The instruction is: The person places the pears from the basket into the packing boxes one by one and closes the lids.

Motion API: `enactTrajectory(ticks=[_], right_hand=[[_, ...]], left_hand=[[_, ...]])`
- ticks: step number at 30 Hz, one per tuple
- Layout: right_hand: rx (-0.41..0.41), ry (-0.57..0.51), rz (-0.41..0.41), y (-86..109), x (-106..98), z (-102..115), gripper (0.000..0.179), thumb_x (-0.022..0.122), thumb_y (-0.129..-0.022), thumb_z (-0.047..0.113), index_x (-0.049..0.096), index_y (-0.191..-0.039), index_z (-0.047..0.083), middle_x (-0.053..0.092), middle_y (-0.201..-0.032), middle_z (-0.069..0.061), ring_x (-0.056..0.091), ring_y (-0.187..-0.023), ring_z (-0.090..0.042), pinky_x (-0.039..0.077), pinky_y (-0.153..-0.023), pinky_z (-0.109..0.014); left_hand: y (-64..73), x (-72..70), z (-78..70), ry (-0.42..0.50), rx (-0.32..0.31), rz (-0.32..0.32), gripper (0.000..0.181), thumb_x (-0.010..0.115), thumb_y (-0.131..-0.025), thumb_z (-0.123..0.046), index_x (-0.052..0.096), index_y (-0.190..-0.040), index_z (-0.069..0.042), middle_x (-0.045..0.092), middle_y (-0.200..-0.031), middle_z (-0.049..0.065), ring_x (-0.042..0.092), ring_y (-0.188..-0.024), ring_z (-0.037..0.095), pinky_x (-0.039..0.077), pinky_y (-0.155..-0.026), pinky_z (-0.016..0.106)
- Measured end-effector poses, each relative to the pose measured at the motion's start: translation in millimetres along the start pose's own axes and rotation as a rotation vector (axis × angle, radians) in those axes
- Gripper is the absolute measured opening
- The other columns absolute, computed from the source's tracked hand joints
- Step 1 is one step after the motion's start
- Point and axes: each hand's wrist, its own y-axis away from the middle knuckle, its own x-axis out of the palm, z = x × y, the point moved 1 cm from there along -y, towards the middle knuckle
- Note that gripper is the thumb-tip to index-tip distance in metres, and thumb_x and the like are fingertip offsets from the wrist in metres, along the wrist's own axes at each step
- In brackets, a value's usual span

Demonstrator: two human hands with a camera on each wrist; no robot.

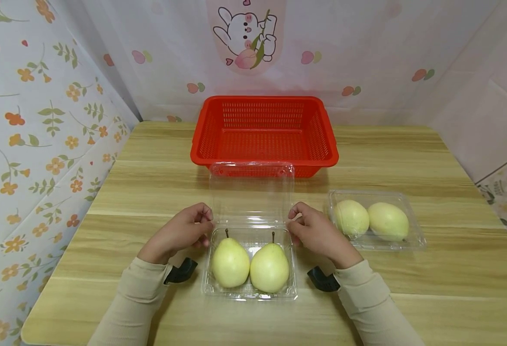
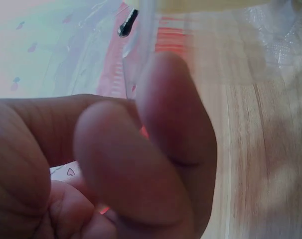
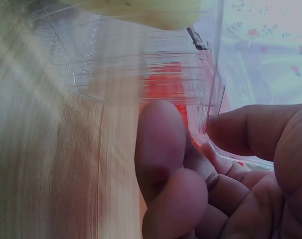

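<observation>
A clear plastic clamshell box [image 1: 250, 295] lies on the table between the hands, its lid [image 1: 252, 199] raised and tilted back toward the basket. Two yellow-green pears, the left one [image 1: 231, 263] and the right one [image 1: 270, 268], sit side by side in its base with stems pointing away. At the hinge's left end, my left hand [image 1: 181, 232] pinches the plastic between thumb and curled fingers. My right hand [image 1: 316, 231] does likewise at the right end. In the right wrist view the thumb and fingers meet at the edge of the clear box [image 3: 116, 55].
Behind the lid stands a red plastic basket [image 1: 199, 139] with nothing in it. A second clear box [image 1: 417, 235], with two pears [image 1: 388, 221] inside, rests to the right of my right hand. Patterned cloth [image 1: 162, 86] hangs beyond the wooden table [image 1: 141, 158].
</observation>
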Motion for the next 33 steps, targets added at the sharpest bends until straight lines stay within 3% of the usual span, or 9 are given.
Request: enactTrajectory(ticks=[8, 13, 23, 33], right_hand=[[0.030, -0.045, 0.007, -1.5, 0, 0, 0.005, 0.056, -0.098, 0.008, 0.052, -0.099, 0.005, 0.059, -0.062, -0.005, 0.057, -0.053, -0.018, 0.040, -0.047, -0.026], [0.033, -0.074, 0.008, -3.0, 0, 1, 0.004, 0.053, -0.098, 0.006, 0.053, -0.101, 0.004, 0.059, -0.069, -0.007, 0.059, -0.054, -0.021, 0.047, -0.049, -0.030], [0.045, -0.154, -0.029, -7.5, -1, 2, 0.020, 0.042, -0.098, 0.002, 0.054, -0.114, 0.000, 0.060, -0.085, -0.014, 0.057, -0.055, -0.024, 0.048, -0.050, -0.034], [0.097, -0.277, -0.050, -9.8, -4, 3, 0.027, 0.036, -0.104, 0.016, 0.055, -0.113, 0.000, 0.061, -0.093, -0.018, 0.064, -0.062, -0.023, 0.048, -0.052, -0.030]], left_hand=[[-1.2, 0.2, -1.7, 0.023, 0.018, -0.017, 0.009, 0.057, -0.096, -0.002, 0.048, -0.099, -0.001, 0.053, -0.082, 0.011, 0.060, -0.058, 0.018, 0.046, -0.050, 0.023], [-3.1, -0.9, -1.2, 0.038, 0.032, -0.042, 0.008, 0.057, -0.096, 0.001, 0.049, -0.097, 0.000, 0.052, -0.083, 0.011, 0.060, -0.059, 0.018, 0.050, -0.053, 0.025], [-12.1, -3.3, -1.6, 0.011, 0.080, -0.052, 0.006, 0.055, -0.095, 0.004, 0.050, -0.094, 0.001, 0.054, -0.082, 0.012, 0.060, -0.060, 0.020, 0.052, -0.056, 0.028], [-16.1, -4.8, -2.5, -0.010, 0.081, -0.071, 0.006, 0.055, -0.094, 0.004, 0.051, -0.093, 0.000, 0.053, -0.081, 0.012, 0.061, -0.060, 0.020, 0.052, -0.056, 0.029]])
